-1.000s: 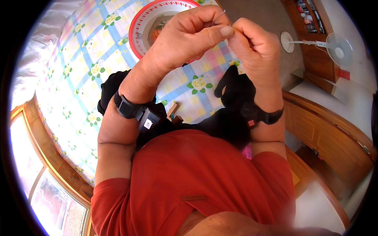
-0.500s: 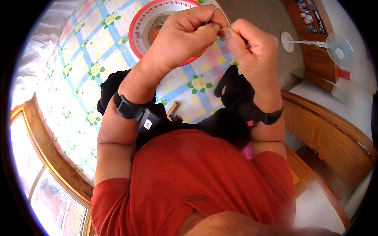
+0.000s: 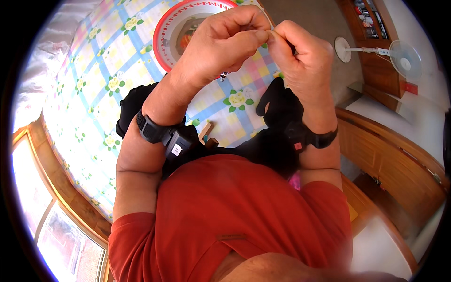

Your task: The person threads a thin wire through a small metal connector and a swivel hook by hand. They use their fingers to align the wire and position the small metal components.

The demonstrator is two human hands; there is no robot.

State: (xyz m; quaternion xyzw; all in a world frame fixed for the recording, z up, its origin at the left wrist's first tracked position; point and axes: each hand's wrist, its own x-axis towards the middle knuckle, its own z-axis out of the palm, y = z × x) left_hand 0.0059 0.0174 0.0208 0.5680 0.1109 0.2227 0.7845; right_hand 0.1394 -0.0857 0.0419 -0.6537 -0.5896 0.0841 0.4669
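Above the right side of a red-rimmed white bowl (image 3: 162, 44), my two hands meet at the fingertips. My left hand (image 3: 230, 42) is closed in a pinch, thumb against the index finger. Below its palm a small shiny metal piece (image 3: 223, 75) pokes out; its kind is unclear. My right hand (image 3: 303, 54) pinches too, thumb and index finger touching the left fingertips. Whatever thin thing sits between the fingertips is too small to make out. Inside the bowl some orange-red pieces (image 3: 187, 41) lie in what looks like liquid, partly covered by my left hand.
A flowered, checked cloth (image 3: 141, 61) covers the surface beneath me. Small wooden blocks (image 3: 206, 130) lie near my lap. A window (image 3: 66, 235) is at lower left. To the right stand a white fan (image 3: 405, 60) and wooden furniture (image 3: 385, 155).
The thin metal bit that stuck up above my left fingers is out of sight. A shiny metal piece now shows below that palm. My hands have shifted only slightly.
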